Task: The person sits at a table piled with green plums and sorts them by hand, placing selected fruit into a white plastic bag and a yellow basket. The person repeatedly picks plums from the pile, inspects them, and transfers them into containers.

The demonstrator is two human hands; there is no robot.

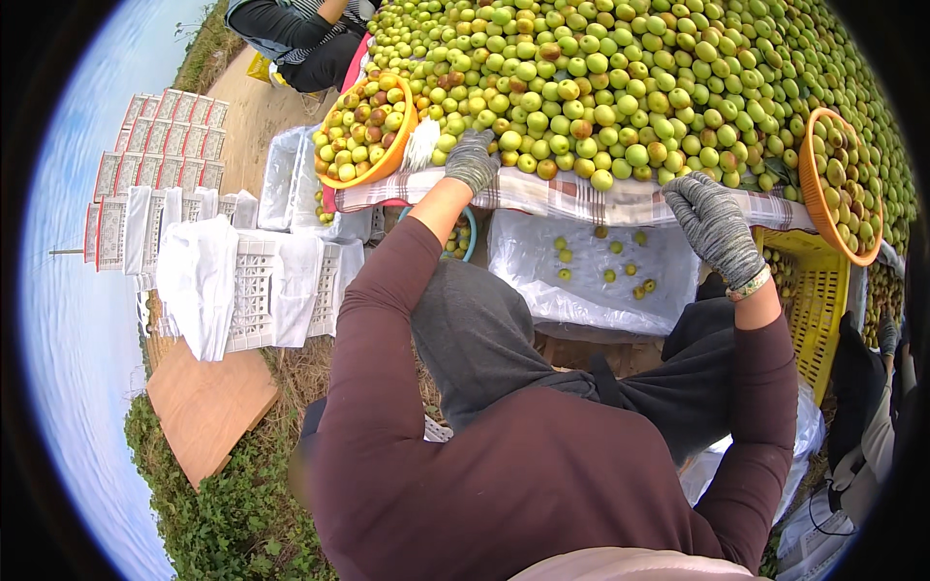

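Observation:
My left hand (473,156), in a grey knitted glove, reaches to the near edge of a big heap of green fruit (639,87), apparently jujubes, some with brown patches. Its fingertips are among the fruit, so any grip is hidden. My right hand (712,226), gloved alike, is over the plaid cloth (567,194) along the heap's front edge. Its fingers are curled; whether a fruit is inside does not show. Left of my left hand lies a white bundle (421,145) beside an orange basket (402,149) of browner fruit. Another orange basket (808,163) of brownish fruit stands at the right.
Below the cloth, a plastic-lined crate (523,247) holds several fruits. A yellow crate (821,305) and a blue-rimmed container (471,231) flank it. White crates (254,290) are stacked at left, near a wooden board (211,407). Other people sit at top left (298,36) and far right (864,421).

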